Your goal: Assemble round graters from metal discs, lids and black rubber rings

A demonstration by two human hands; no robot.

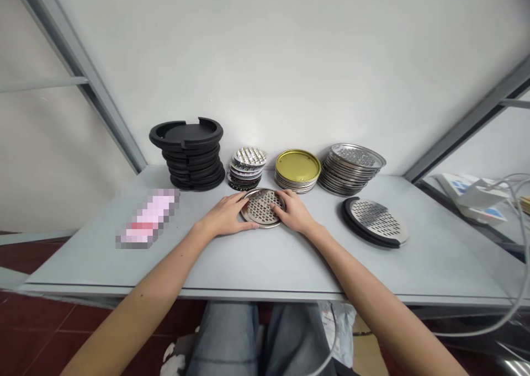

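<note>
The left hand [227, 216] lies palm down on the worktop [265, 260], fingers loosely spread and extended, their tips touching the left rim of a perforated metal disc [262, 206]. The right hand [293, 210] mirrors it, fingers partly curled over the disc's right rim and top surface. The disc lies flat between the two hands, touching both, at the middle of the worktop; being round it has no long axis, and neither hand is clearly nearer. Neither hand has lifted it: both rest against it rather than pinching. Just beyond the disc, along the far wall, stand four stacks: black rings [188, 154] at the left, then small perforated discs [247, 168], gold-coloured lids [297, 169], and large metal strainer plates [350, 168]. Right of the right hand, well apart, lies a strainer plate seated in a black ring [375, 221]. Near left is a blurred pink item [147, 219].
</note>
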